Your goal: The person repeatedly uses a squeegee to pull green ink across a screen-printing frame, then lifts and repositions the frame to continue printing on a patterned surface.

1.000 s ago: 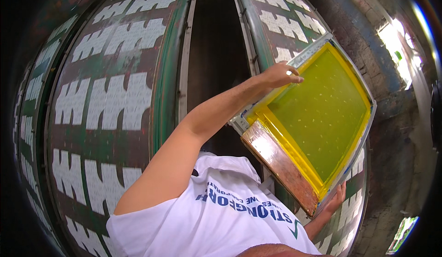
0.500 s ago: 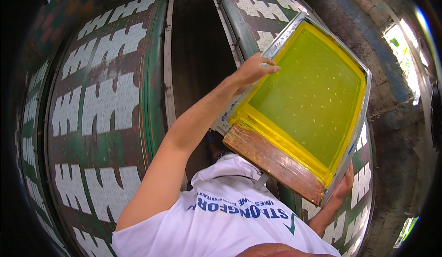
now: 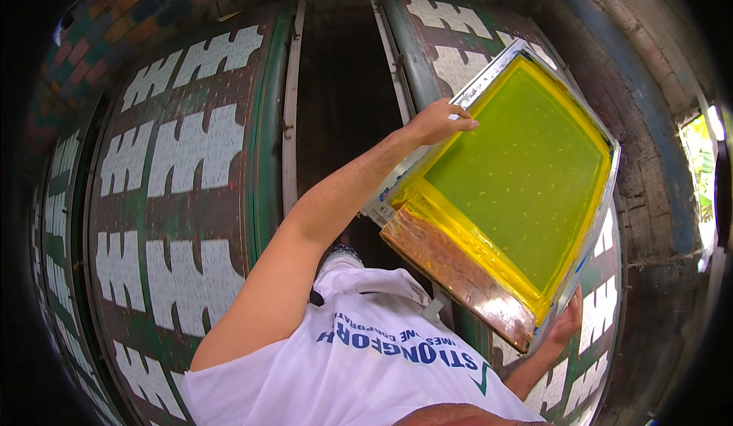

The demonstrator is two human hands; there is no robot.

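Note:
A screen-printing frame (image 3: 515, 170) is held up tilted in front of me. It has a silver metal rim, yellow tape round the border and a translucent yellow-green mesh with small pale specks. Along its near end runs a glossy reddish-brown strip (image 3: 458, 273). My left hand (image 3: 444, 123) grips the frame's left edge, thumb over the top, fingers hidden below. At the lower right my right hand (image 3: 566, 321) is closed round the opposite edge, its fingers partly behind the rim.
To the left stands a long green and brown table (image 3: 202, 220) with rows of white notched fabric pieces (image 3: 195, 151). Another such table (image 3: 416, 52) lies beneath and beyond the frame. A dark narrow aisle (image 3: 343, 82) separates them. A rough brick wall (image 3: 649, 197) rises on the right.
The view has shifted, so the tables sit lower and further right in it. The frame appears slightly lower and further right, still held in both hands with the same grip.

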